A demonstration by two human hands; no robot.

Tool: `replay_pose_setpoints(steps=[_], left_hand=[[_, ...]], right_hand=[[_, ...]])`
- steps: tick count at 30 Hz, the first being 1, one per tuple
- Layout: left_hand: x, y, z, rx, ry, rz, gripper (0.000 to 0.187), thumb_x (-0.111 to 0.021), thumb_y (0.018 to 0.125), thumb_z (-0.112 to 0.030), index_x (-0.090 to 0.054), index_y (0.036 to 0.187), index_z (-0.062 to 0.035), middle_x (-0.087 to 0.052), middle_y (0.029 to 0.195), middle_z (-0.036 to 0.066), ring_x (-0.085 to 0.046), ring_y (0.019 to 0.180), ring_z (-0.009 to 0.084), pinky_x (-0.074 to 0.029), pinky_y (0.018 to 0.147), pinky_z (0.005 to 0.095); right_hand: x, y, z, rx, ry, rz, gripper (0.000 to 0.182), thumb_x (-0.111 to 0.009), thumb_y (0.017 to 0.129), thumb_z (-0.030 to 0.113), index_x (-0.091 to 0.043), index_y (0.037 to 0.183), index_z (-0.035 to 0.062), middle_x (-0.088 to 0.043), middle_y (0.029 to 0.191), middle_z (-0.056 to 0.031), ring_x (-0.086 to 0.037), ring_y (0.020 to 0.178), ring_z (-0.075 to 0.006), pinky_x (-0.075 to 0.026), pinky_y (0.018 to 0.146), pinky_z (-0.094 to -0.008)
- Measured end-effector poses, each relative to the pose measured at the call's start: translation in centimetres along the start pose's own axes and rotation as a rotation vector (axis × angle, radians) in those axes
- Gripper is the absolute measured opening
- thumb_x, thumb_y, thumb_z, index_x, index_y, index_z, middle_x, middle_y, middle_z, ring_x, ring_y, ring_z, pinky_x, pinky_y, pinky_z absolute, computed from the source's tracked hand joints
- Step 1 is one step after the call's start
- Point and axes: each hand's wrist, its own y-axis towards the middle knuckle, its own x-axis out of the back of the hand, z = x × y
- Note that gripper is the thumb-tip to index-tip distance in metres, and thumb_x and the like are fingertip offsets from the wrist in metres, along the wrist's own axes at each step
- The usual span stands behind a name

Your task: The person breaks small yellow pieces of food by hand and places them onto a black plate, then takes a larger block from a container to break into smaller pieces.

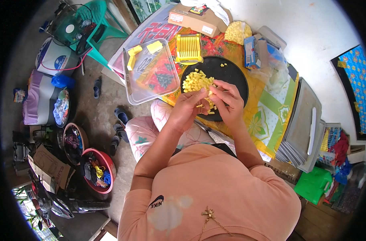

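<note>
Both of my hands are together over a round black tray (236,76), with the fingers bent inward. My left hand (187,108) is closed around small yellow pieces, partly hidden by its fingers. My right hand (229,102) pinches a small pale yellow piece (210,93) at the left fingertips. A heap of yellow cut pieces (195,81) lies on the tray just beyond my hands, with a few loose ones around it. Behind the tray stands a yellow ribbed slicer (188,47). To the left, a clear plastic container (152,84) holds several yellow blocks (154,47).
A cardboard box (197,20), a bag of yellow pieces (237,32) and a blue box (252,52) stand at the table's back. Stacked grey trays (297,128) lean at the right. On the floor at left are a red basin (110,170) and slippers (121,115).
</note>
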Motion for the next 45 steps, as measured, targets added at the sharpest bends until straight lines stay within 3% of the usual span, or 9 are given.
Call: replay_pose_setpoints(steps=[9,12,21,24,27,30,36,42,45], left_hand=[[0.5,0.2,0.6,0.003,0.051,0.064,0.021,-0.061,0.089,-0.021,-0.065,0.095,-0.0019,-0.062,0.076,0.005,-0.058,0.069,0.0125,-0.046,0.063,0.0277],[0.4,0.1,0.5,-0.011,0.067,0.052,0.021,-0.061,0.088,-0.022,-0.065,0.094,-0.0024,-0.062,0.077,0.004,-0.058,0.070,0.0120,-0.047,0.063,0.0278],[0.9,0.5,-0.3,0.042,-0.191,0.062,0.018,-0.060,0.088,-0.025,-0.063,0.096,-0.0085,-0.064,0.085,0.001,-0.059,0.075,0.0130,-0.046,0.066,0.0315],[2.0,0.8,0.1,0.088,-0.228,0.085,0.018,-0.059,0.088,-0.027,-0.063,0.094,-0.0101,-0.064,0.088,0.000,-0.059,0.078,0.0129,-0.045,0.069,0.0332],[2.5,1.0,0.4,0.100,-0.243,0.112,0.018,-0.059,0.088,-0.027,-0.063,0.093,-0.0111,-0.064,0.090,0.001,-0.058,0.080,0.0124,-0.044,0.071,0.0330],[2.7,0.9,0.5,0.105,-0.261,0.103,0.016,-0.060,0.088,-0.026,-0.062,0.092,-0.0114,-0.064,0.092,0.002,-0.059,0.078,0.0131,-0.045,0.070,0.0335],[2.9,1.1,0.1,0.023,-0.053,-0.055,0.029,-0.061,0.087,-0.022,-0.062,0.104,0.0010,-0.065,0.087,0.006,-0.059,0.068,0.0116,-0.048,0.061,0.0284],[3.5,1.4,0.4,0.038,-0.132,-0.072,0.029,-0.060,0.089,-0.020,-0.062,0.104,0.0046,-0.066,0.085,0.008,-0.059,0.061,0.0111,-0.051,0.058,0.0268],[3.8,1.4,0.8,-0.026,-0.082,-0.070,0.027,-0.061,0.089,-0.017,-0.061,0.104,0.0059,-0.066,0.085,0.009,-0.061,0.065,0.0128,-0.052,0.058,0.0276]], right_hand=[[0.8,0.1,0.0,0.115,-0.075,0.057,0.027,-0.068,0.077,-0.001,-0.069,0.103,0.0029,-0.059,0.114,-0.0103,-0.057,0.088,-0.0160,-0.049,0.072,-0.0251],[0.8,0.0,-0.1,0.070,-0.053,0.072,0.026,-0.068,0.077,0.003,-0.069,0.103,0.0051,-0.058,0.116,-0.0110,-0.057,0.091,-0.0192,-0.049,0.072,-0.0285],[0.3,0.6,-1.4,0.037,0.036,0.018,0.031,-0.063,0.084,0.008,-0.063,0.114,0.0048,-0.058,0.115,-0.0117,-0.057,0.094,-0.0191,-0.049,0.071,-0.0266],[0.7,1.6,-2.5,-0.230,0.057,-0.013,0.031,-0.062,0.084,0.010,-0.062,0.115,0.0067,-0.059,0.111,-0.0106,-0.059,0.091,-0.0190,-0.049,0.073,-0.0284],[1.4,2.8,-8.1,-0.407,-0.123,0.060,0.030,-0.063,0.083,0.013,-0.064,0.113,0.0090,-0.062,0.105,-0.0109,-0.061,0.088,-0.0215,-0.049,0.075,-0.0319],[2.5,2.8,-15.9,-0.296,-0.470,0.145,0.032,-0.063,0.082,0.010,-0.063,0.114,0.0098,-0.062,0.094,-0.0094,-0.059,0.077,-0.0202,-0.048,0.070,-0.0300],[2.0,3.8,-21.3,-0.224,-0.654,0.205,0.026,-0.059,0.085,0.014,-0.064,0.111,0.0093,-0.062,0.096,-0.0129,-0.060,0.086,-0.0317,-0.048,0.072,-0.0388],[1.5,4.7,-21.8,-0.366,-0.728,0.264,0.021,-0.055,0.087,0.015,-0.065,0.104,0.0100,-0.061,0.102,-0.0125,-0.060,0.088,-0.0330,-0.049,0.073,-0.0412],[1.5,4.3,-21.3,-0.362,-0.663,0.181,0.017,-0.057,0.087,0.013,-0.064,0.101,0.0058,-0.064,0.097,-0.0097,-0.063,0.082,-0.0259,-0.050,0.071,-0.0365]])
